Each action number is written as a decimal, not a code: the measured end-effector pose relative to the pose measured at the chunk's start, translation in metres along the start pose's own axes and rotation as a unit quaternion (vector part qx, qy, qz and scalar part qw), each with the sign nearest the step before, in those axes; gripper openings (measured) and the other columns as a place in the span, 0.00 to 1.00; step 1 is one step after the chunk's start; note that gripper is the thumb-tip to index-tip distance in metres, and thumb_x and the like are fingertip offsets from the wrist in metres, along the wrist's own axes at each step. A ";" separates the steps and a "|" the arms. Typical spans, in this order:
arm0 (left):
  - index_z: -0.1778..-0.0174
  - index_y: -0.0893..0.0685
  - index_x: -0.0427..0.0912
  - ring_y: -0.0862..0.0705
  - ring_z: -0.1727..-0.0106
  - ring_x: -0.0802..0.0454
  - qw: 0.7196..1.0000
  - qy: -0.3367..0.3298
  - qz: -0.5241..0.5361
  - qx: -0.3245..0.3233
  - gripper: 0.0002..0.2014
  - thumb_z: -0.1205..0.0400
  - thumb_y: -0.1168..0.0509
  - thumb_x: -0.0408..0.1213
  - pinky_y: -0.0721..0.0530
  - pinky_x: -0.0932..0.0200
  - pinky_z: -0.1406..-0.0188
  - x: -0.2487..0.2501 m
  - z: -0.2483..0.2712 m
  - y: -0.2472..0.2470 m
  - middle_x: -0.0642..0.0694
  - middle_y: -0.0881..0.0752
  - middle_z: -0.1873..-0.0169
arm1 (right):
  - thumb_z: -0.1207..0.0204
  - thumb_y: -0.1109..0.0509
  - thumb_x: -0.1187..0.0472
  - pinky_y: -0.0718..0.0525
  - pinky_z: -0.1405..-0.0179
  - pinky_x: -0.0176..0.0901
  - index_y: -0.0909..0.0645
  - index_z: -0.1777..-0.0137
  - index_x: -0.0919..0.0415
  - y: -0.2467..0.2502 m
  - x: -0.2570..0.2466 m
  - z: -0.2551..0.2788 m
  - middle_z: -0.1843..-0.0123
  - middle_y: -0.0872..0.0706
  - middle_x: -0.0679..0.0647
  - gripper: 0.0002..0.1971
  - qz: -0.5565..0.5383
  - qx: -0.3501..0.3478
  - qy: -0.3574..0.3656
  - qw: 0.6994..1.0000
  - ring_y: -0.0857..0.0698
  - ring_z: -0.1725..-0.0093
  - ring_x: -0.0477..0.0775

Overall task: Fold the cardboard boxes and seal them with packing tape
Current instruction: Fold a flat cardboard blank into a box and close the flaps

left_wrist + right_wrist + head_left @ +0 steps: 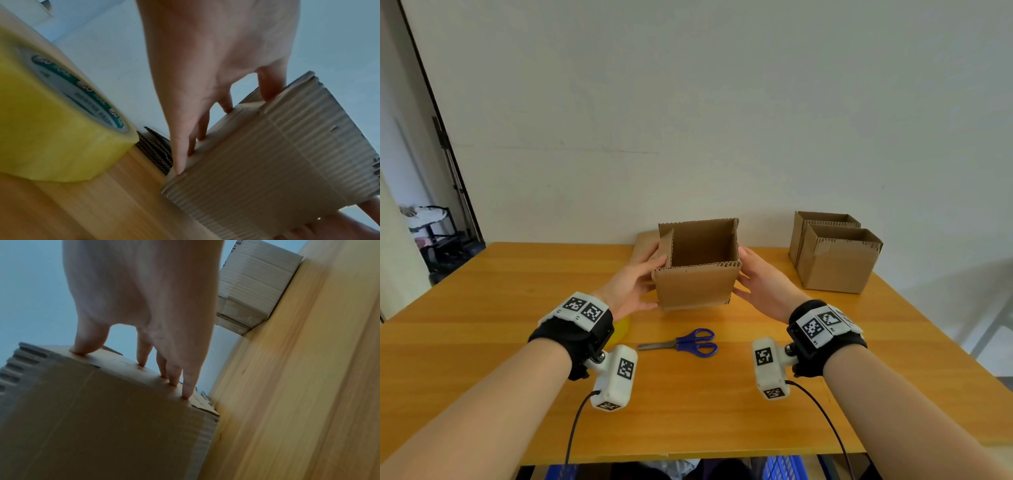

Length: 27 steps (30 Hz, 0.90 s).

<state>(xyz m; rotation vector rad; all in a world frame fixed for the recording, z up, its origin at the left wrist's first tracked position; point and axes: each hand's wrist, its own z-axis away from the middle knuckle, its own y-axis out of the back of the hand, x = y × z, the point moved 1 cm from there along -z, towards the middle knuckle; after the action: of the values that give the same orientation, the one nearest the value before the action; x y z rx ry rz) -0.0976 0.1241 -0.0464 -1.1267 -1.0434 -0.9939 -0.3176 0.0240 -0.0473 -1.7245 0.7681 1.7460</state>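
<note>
So I've got both hands (631,286) (763,286) pressed straight-fingered against the box (697,274) sides, shaping it; guessing tape (55,123) comes next.

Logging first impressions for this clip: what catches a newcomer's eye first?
An open-topped cardboard box at the table's centre, pressed between the left hand and right hand. Blue-handled scissors lie just in front; two more boxes stand at the back right.
</note>
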 end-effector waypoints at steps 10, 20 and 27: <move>0.20 0.43 0.64 0.46 0.19 0.33 0.995 -0.027 -0.074 0.058 0.36 0.20 0.33 0.39 0.32 0.32 0.27 0.004 0.002 -0.006 0.47 0.46 0.17 | 0.18 0.36 0.60 0.20 0.40 0.44 0.37 0.20 0.46 -0.002 -0.003 0.000 0.34 0.17 0.49 0.28 -0.106 0.031 0.034 0.993 0.18 0.35 0.49; 0.20 0.46 0.65 0.38 0.20 0.46 0.982 -0.066 -0.155 0.083 0.35 0.18 0.35 0.40 0.22 0.40 0.32 0.001 0.007 -0.011 0.49 0.45 0.18 | 0.22 0.32 0.69 0.20 0.34 0.53 0.37 0.22 0.46 -0.007 0.000 -0.005 0.32 0.19 0.58 0.32 -0.096 0.058 0.074 0.991 0.16 0.38 0.57; 0.21 0.46 0.68 0.37 0.21 0.42 0.980 -0.071 -0.154 0.103 0.34 0.17 0.37 0.39 0.20 0.37 0.37 0.005 0.005 -0.013 0.44 0.41 0.19 | 0.19 0.36 0.69 0.19 0.48 0.49 0.25 0.48 0.56 -0.008 -0.005 -0.003 0.40 0.17 0.60 0.07 -0.096 0.050 0.090 0.990 0.19 0.46 0.60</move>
<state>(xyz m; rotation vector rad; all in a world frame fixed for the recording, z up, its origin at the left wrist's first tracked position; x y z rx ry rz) -0.1097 0.1264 -0.0384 -0.8918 -1.4348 -1.0294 -0.3092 0.0270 -0.0425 -1.8401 0.7257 1.4153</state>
